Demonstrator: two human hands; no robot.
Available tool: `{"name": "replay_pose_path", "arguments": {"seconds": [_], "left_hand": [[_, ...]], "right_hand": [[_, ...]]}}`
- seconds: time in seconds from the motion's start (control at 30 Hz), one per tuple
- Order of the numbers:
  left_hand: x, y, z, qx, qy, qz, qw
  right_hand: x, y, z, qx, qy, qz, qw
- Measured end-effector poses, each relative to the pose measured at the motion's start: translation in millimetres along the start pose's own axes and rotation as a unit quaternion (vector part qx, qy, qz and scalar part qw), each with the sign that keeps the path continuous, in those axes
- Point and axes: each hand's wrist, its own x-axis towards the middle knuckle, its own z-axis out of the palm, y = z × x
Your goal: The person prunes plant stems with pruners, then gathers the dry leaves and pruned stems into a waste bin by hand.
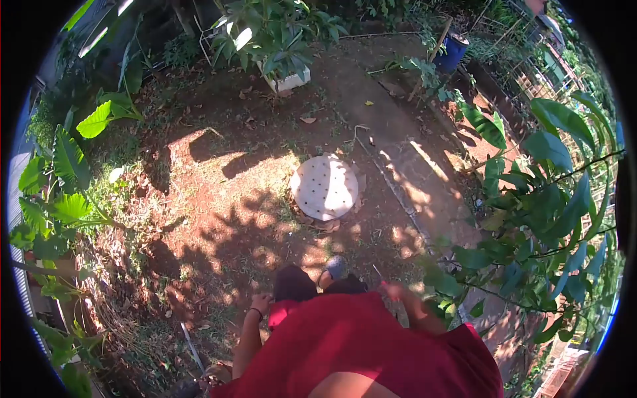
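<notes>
My left hand (261, 304), with a dark band at its wrist, hangs beside my dark trouser leg (293, 284). Its fingers are too small and shaded to make out. On the other side, my right hand (396, 291) is closed around a thin tool (377, 271); a narrow pale end sticks out forward, with a bit of red near the fingers. Whether it is a knife or another tool cannot be made out. One grey shoe (335, 266) shows ahead of my red shirt (345, 331).
A round pale slab (325, 187) with dark dots lies ahead on leafy soil. Leafy branches (557, 199) crowd the right, broad-leaved plants (70, 162) the left. A white planter (292, 81) and a blue barrel (452, 53) stand farther off. A narrow edging (398, 192) borders the path.
</notes>
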Motion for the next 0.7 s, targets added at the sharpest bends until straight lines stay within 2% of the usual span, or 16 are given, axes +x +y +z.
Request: {"name": "replay_pose_path", "arguments": {"seconds": [0.03,0.07,0.1,0.17,0.2,0.23,0.27,0.33,0.43,0.47,0.53,0.57,0.6,0.63,0.67,0.7], "left_hand": [[-1.7,9.6,2.5,-0.046,0.028,-0.032,0.998],[3.6,5.9,5.0,-0.026,0.037,-0.064,0.997],[9.0,2.9,7.4,-0.006,0.045,-0.097,0.994],[17.0,8.7,-0.1,0.043,0.003,-0.112,0.993],[22.0,13.4,-5.7,0.072,-0.031,-0.103,0.992],[31.3,17.2,-14.4,0.111,-0.063,-0.09,0.988],[41.3,21.7,-23.0,0.147,-0.094,-0.073,0.982],[76.8,37.9,-48.0,0.227,-0.146,-0.023,0.963],[153.1,67.5,-95.6,0.434,-0.232,0.118,0.862],[183.4,79.6,-112.0,0.489,-0.241,0.15,0.825],[254.3,110.3,-138.6,0.501,-0.198,0.086,0.838],[260.9,155.2,-167.2,0.542,-0.168,0.162,0.807],[304.7,139.5,-180.4,0.474,-0.087,0.219,0.848],[336.6,149.5,-191.2,0.389,-0.045,0.182,0.902],[363.4,170.0,-201.5,0.292,-0.008,0.092,0.952],[344.6,237.3,-215.8,0.225,-0.005,0.024,0.974]], "right_hand": [[17.1,-17.1,-25.0,-0.032,0.019,-0.002,0.999],[18.7,-20.9,-63.3,0.166,-0.081,-0.14,0.973],[31.0,-49.7,-80.5,0.068,0.024,-0.081,0.994],[38.9,-106.4,-131.8,0.007,0.094,-0.04,0.995],[37.3,-130.0,-150.6,0.067,0.128,-0.084,0.986],[38.5,-147.5,-159.5,0.13,0.158,-0.122,0.971],[53.8,-156.6,-170.7,0.126,0.203,-0.111,0.965],[87.6,-165.2,-187.6,0.089,0.215,-0.106,0.967],[60.0,-209.4,-187.4,0.142,0.213,-0.015,0.967],[56.1,-220.3,-189.2,0.142,0.22,-0.013,0.965],[52.7,-230.2,-186.3,0.13,0.159,-0.037,0.978],[60.7,-227.4,-190.9,0.136,0.14,-0.015,0.981],[81.2,-213.6,-195.3,0.133,0.139,-0.014,0.981],[106.6,-194.1,-198.9,0.153,0.144,-0.028,0.977],[129.9,-175.0,-205.7,0.173,0.149,-0.043,0.973],[154.4,-153.9,-215.4,0.171,0.146,-0.039,0.974]]}}
